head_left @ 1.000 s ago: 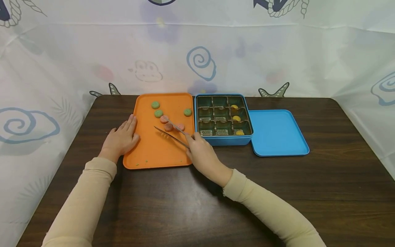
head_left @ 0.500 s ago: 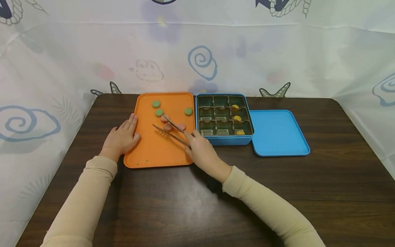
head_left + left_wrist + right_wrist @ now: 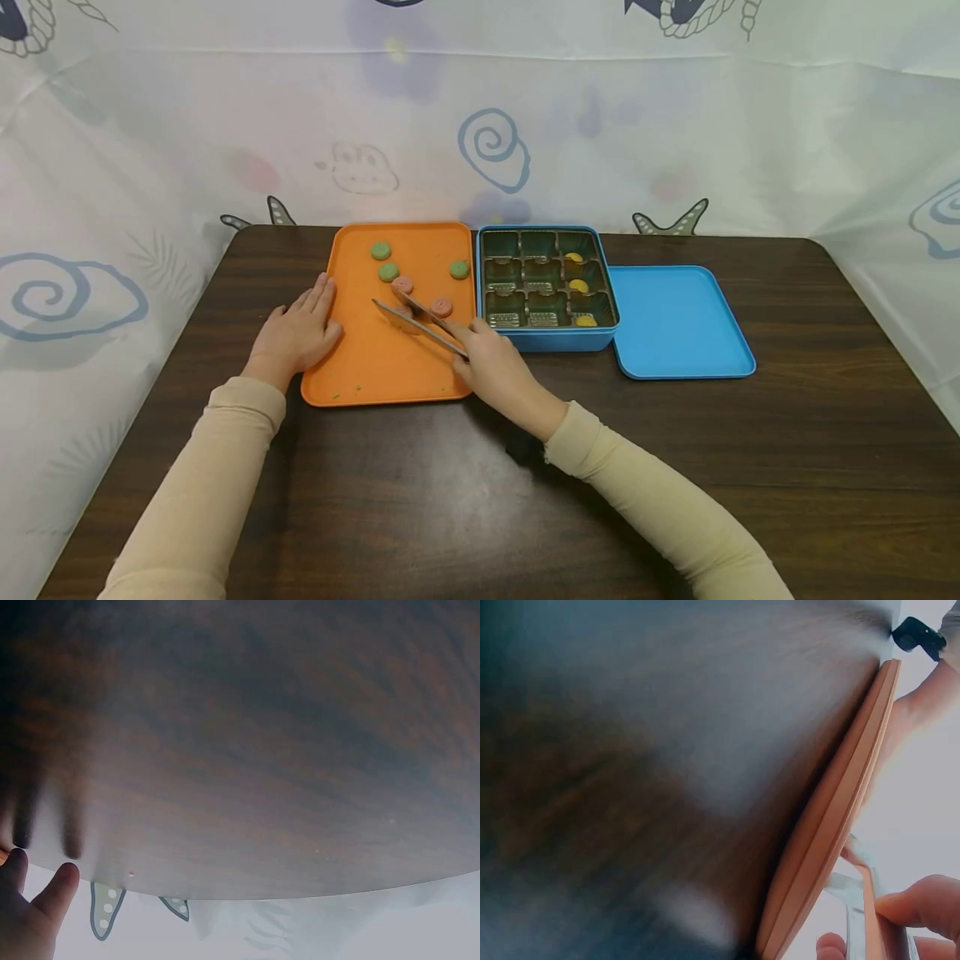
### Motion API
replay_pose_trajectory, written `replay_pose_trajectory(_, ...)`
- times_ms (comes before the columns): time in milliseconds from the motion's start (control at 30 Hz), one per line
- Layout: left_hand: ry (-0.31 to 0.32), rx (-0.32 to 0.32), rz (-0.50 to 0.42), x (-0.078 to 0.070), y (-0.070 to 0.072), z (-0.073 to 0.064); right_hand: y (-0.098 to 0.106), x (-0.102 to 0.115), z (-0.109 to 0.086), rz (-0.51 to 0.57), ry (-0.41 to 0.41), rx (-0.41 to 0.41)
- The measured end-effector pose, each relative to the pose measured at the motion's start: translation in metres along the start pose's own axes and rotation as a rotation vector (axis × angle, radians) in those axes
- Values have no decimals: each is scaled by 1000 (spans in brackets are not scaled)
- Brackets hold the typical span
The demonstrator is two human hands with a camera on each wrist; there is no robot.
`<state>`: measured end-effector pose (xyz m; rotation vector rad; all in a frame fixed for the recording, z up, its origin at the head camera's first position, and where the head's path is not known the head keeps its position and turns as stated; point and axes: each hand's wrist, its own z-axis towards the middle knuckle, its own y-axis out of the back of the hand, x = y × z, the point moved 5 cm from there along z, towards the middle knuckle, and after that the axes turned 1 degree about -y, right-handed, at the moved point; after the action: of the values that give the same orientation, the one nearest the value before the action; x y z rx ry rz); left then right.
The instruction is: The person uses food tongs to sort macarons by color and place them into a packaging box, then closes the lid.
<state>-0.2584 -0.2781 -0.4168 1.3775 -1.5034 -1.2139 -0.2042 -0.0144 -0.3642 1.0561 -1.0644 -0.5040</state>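
My right hand [image 3: 498, 371] holds metal tongs [image 3: 420, 328] over the orange tray [image 3: 360, 367]. Their tips are a small distance apart, around a reddish round cookie that they mostly hide; whether they touch it I cannot tell. Close by on the tray lie pink cookies [image 3: 441, 307] and green cookies [image 3: 387, 272], small and round. My left hand [image 3: 298, 333] rests with extended fingers along the tray's left edge. In the right wrist view, the thumb and fingers [image 3: 922, 904] pinch the tongs; in the left wrist view, only some fingertips [image 3: 56, 896] show.
Right of the tray stands a blue box [image 3: 555, 340] with a dark divided insert; yellow pieces [image 3: 578, 285] sit in its right column. A flat blue lid or tray [image 3: 678, 325] lies beside it. Behind the dark wooden table [image 3: 420, 500] hangs a printed white cloth [image 3: 600, 150].
The tips of the tongs have drawn closer together and shifted slightly left, now covering most of the reddish cookie. My left hand stays on the tray's edge.
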Motion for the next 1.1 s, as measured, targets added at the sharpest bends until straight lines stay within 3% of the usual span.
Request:
replay_pose_trajectory(367, -1, 1, -10, -2, 2, -3, 1, -1, -5, 32, 75, -31)
replay_pose_trajectory(667, 2, -6, -2, -3, 2, -1, 5, -2, -9, 51, 92, -33)
replay_pose_trajectory(1100, 4, 3, 1, -2, 2, -1, 25, -2, -15, 63, 130, -108)
